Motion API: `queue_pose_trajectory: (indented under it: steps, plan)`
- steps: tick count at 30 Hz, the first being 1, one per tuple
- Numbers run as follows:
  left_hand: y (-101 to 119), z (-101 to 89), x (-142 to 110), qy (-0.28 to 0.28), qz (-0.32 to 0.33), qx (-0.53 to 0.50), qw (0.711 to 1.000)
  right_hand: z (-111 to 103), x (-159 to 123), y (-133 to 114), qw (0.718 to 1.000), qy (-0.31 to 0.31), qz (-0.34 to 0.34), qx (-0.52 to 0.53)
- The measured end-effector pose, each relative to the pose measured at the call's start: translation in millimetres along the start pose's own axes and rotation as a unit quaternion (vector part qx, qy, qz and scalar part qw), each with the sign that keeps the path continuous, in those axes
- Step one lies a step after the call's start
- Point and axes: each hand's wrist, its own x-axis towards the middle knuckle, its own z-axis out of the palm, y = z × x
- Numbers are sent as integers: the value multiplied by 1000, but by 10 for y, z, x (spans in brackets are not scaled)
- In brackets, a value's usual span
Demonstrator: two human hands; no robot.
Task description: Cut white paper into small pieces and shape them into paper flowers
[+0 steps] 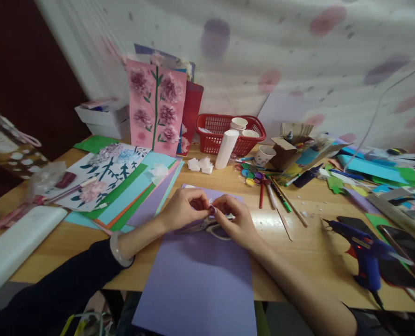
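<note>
My left hand (188, 206) and my right hand (237, 218) meet fingertip to fingertip over a sheet of purple paper (200, 280). Both are closed in a pinch around something tiny, with a bit of white and dark red showing between the fingers; its kind is too small to tell. Scissors (216, 230) with pale handles lie on the purple paper just beneath the hands, partly covered by the right one. Beyond the hands, folded white paper pieces (200, 164) sit in a small pile beside an upright white paper roll (227, 149).
A red basket (207, 140) with paper cups stands at the back. Pens and brushes (277, 196) lie to the right, near a blue glue gun (359, 247) and phones. Left are coloured sheets (123, 200), a pink flower picture (146, 107) and a long white case (21, 247).
</note>
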Motion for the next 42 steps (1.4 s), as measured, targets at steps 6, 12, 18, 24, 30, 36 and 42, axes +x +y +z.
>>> queue_pose_trajectory:
  steps: [6, 12, 18, 24, 30, 36, 42]
  plan:
    - [-28, -13, 5, -16, -29, -49, 998, -34, -5, 36, 1000, -6, 4, 0]
    - [-46, 2, 23, 4, -70, -142, 987, -32, -12, 73, 1000, 16, 17, 15]
    - [-53, 1, 19, 23, -77, -141, 987, -19, -10, 95, 999, 35, 24, 9]
    - [-61, -15, 17, 52, -42, -92, 993, -25, -8, 102, 998, 48, 39, 25]
    - [-51, 6, -14, 68, -39, -93, 993, -26, -5, 95, 996, 61, 48, 41]
    - [-28, 33, -35, 62, -18, -63, 996, -8, -21, 96, 998, 55, 37, 24]
    - [-28, 28, -34, 72, -14, -48, 996, -12, -17, 112, 996, 58, 48, 36]
